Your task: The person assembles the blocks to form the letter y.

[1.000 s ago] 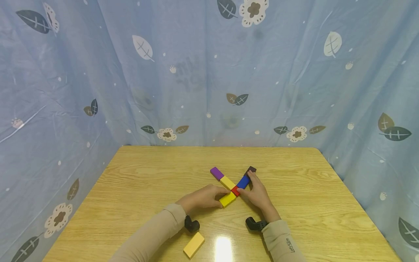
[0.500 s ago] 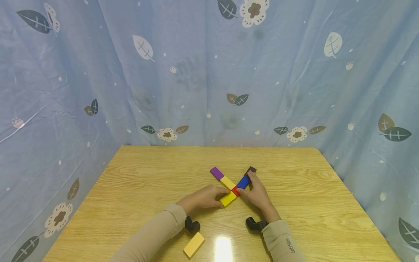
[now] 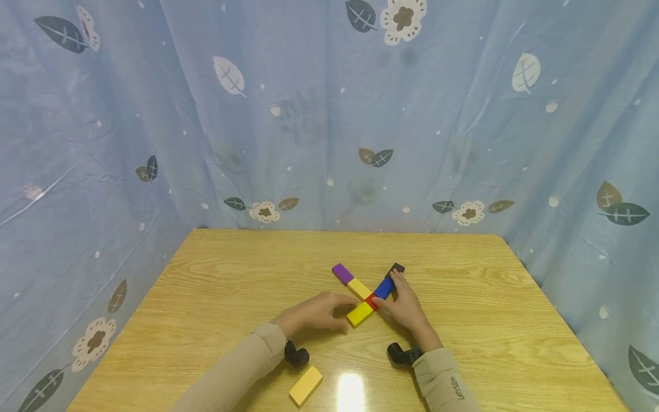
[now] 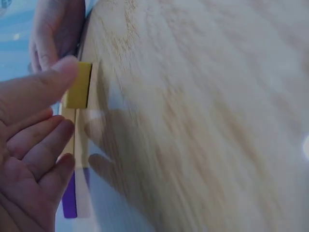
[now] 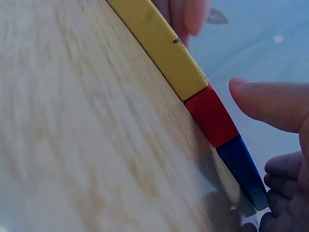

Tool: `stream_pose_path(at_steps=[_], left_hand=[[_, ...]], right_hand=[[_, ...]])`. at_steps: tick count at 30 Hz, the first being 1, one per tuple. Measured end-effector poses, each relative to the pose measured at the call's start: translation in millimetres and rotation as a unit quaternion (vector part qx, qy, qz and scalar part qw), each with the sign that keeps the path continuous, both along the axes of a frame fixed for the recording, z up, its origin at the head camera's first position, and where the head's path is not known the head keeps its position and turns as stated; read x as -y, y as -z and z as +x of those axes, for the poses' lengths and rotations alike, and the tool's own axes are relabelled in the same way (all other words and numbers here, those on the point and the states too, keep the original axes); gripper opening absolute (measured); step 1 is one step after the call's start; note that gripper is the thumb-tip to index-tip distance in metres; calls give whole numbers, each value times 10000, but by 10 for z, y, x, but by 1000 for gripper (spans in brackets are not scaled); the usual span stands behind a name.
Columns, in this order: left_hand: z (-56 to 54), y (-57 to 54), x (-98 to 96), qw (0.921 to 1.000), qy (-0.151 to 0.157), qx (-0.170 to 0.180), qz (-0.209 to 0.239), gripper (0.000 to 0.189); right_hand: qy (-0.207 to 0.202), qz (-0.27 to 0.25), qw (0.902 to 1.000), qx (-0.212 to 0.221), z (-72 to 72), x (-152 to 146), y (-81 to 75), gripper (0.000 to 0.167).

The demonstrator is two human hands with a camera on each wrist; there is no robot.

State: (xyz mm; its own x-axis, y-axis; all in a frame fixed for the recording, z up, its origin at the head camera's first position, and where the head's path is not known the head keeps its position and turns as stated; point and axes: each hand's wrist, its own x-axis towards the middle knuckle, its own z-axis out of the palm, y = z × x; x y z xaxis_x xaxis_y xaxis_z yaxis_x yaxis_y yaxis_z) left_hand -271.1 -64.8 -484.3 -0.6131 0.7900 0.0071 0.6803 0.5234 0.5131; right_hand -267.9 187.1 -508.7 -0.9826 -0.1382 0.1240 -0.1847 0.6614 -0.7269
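Note:
Several painted wooden blocks lie end to end on the table. A red block (image 3: 371,301) sits where three arms meet: a bright yellow block (image 3: 360,314) toward the front left, a pale yellow block (image 3: 358,289) and purple block (image 3: 342,273) toward the back left, a blue block (image 3: 383,287) and black block (image 3: 396,269) toward the back right. My left hand (image 3: 321,312) is spread just left of the bright yellow block, thumb and fingers apart. My right hand (image 3: 406,306) spans the blue block, thumb by the red one, a fingertip at the black one.
A separate pale yellow block (image 3: 306,386) lies near the front of the wooden table (image 3: 247,263), close to my left forearm. Each wrist carries a black camera mount. A blue patterned curtain (image 3: 309,114) hangs behind and at both sides.
My left hand has let go of the bright yellow block and drawn slightly left, its fingers spreading. The right hand stays in place over the blue block.

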Motion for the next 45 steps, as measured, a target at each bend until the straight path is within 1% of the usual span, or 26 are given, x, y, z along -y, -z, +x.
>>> stream_pose_path(at_steps=[3,7,10,18,21,24,27,29,33,37,41,45], left_hand=[[53,-29,76,9999,-52,134,-32,64],[157,-86,168,9992,-154,348,-98,71],[232,-101,234,9987,-187,464,-60,71],[389,-105,399,9983,-99,557,162,67],[424,-100,459,9982,-46,541,238,66],[443,-82,513,9987,15,443,265,66],[468,-71,558,9986,-1,469,230,67],[491,-67,582,9985,-46,522,185,68],[555,-67,619,9967,-171,790,61,72],[613,-59,645,9943,-203,1048,15,76],[643,-58,663,9937,-131,1110,24,79],[670,-63,691,9941,-35,1083,3,80]], right_hand=[[35,55,10000,68,13,-10,2,91],[52,122,9999,101,36,-26,-4,91],[15,141,9998,108,59,-32,-20,92],[-87,123,9999,-52,96,-16,-21,93],[-95,114,9999,-30,102,-1,-22,95],[-122,43,9999,-13,112,21,-26,97],[-126,-21,9999,10,118,49,-28,98],[-136,-63,9999,29,121,70,-31,99],[-111,-75,9998,142,112,102,-28,102],[-106,57,9997,220,105,119,-24,102],[-126,144,9996,197,99,137,-35,102],[-146,160,9996,157,94,162,-46,102]])
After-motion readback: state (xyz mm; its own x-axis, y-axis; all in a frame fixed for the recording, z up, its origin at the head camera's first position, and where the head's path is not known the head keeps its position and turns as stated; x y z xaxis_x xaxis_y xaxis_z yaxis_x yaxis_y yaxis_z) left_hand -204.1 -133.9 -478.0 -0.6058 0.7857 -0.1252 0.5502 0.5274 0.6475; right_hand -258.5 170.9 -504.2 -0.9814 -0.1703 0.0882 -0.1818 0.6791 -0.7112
